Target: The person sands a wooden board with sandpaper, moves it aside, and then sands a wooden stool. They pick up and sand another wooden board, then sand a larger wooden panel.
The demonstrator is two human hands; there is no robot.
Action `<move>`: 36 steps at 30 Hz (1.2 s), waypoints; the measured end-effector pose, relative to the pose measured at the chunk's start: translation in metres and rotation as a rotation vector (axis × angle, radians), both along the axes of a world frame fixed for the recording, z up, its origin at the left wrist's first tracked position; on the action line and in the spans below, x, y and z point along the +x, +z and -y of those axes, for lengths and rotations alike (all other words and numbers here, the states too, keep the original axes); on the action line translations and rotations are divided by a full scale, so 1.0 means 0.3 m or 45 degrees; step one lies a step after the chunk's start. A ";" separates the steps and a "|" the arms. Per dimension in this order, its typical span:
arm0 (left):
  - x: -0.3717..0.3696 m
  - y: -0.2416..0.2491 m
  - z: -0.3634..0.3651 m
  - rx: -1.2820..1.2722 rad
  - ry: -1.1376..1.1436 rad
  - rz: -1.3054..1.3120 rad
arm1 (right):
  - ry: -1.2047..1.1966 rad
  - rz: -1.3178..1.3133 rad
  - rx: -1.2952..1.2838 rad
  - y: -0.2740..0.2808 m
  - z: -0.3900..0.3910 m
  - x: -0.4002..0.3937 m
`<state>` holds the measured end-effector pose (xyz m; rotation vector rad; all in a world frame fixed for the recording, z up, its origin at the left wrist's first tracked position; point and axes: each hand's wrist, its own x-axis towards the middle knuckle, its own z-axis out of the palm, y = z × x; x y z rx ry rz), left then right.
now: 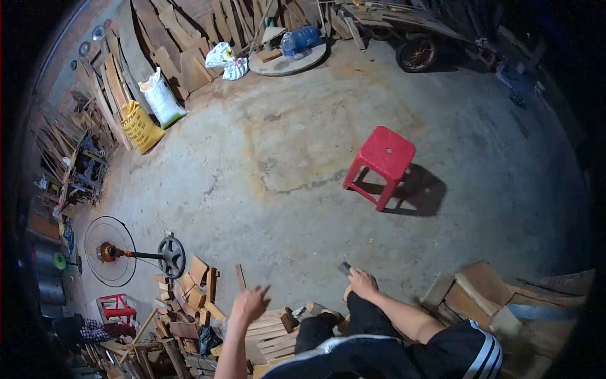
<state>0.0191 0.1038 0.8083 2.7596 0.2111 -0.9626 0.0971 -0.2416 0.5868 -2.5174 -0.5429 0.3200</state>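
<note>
My left hand (252, 306) hangs at lower centre with its fingers apart and nothing in them. Just beyond its fingers a narrow wooden strip (240, 276) shows above the floor. Over my thigh, my right hand (363, 283) is closed around a small dark, block-like object (344, 268), whose far end sticks out past the fingers; its kind cannot be made out. Pale wooden slats (273, 335) lie side by side between my left forearm and my legs.
A red plastic stool (389, 153) stands on the concrete floor ahead. To the left are a standing fan (110, 251) and a heap of wood offcuts (196, 292). More boards (481, 287) lie at right. Sacks (141, 126) and a cart (418, 54) are farther back.
</note>
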 end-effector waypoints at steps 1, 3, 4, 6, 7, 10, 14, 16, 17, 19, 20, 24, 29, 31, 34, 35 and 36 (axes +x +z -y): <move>0.055 0.061 0.050 -0.028 -0.008 0.104 | -0.065 -0.164 -0.012 0.095 0.021 0.040; 0.134 0.147 0.152 -0.056 -0.020 0.220 | -0.135 -0.316 -0.023 0.245 0.050 0.131; 0.163 0.163 0.202 -0.108 -0.031 0.294 | -0.139 -0.251 0.041 0.262 0.072 0.158; 0.206 0.170 0.287 -0.146 -0.049 0.379 | -0.146 -0.176 0.121 0.308 0.112 0.209; 0.230 0.160 0.330 -0.167 -0.140 0.293 | -0.154 -0.145 0.159 0.349 0.139 0.230; 0.291 0.142 0.442 -0.211 -0.321 0.199 | -0.153 -0.096 0.223 0.477 0.227 0.266; 0.376 0.159 0.559 -0.302 -0.415 0.307 | -0.109 -0.082 0.299 0.657 0.310 0.242; 0.414 0.197 0.611 -0.347 -0.409 0.388 | -0.110 -0.105 0.300 0.706 0.329 0.229; 0.433 0.208 0.631 -0.432 -0.416 0.439 | -0.124 -0.088 0.296 0.714 0.335 0.218; 0.477 0.210 0.662 -0.521 -0.427 0.496 | -0.111 -0.082 0.350 0.756 0.330 0.200; 0.496 0.206 0.668 -0.580 -0.493 0.482 | -0.105 -0.155 0.379 0.799 0.327 0.191; 0.577 0.159 0.667 -0.845 -0.639 0.529 | -0.076 -0.035 0.508 0.861 0.278 0.184; 0.763 0.150 0.649 -1.117 -0.696 0.496 | -0.318 0.054 0.489 0.928 0.231 0.250; 0.846 0.086 0.620 -1.581 -0.456 0.184 | -0.432 0.099 0.458 0.961 0.201 0.288; 0.985 0.136 0.577 -1.597 -0.384 -0.083 | -0.526 0.136 0.534 0.935 0.138 0.339; 1.026 0.130 0.563 -1.551 -0.419 -0.069 | -0.610 0.025 0.625 0.911 0.099 0.358; 1.076 0.077 0.522 -1.702 -0.110 -0.294 | -0.630 0.013 0.607 0.927 0.070 0.377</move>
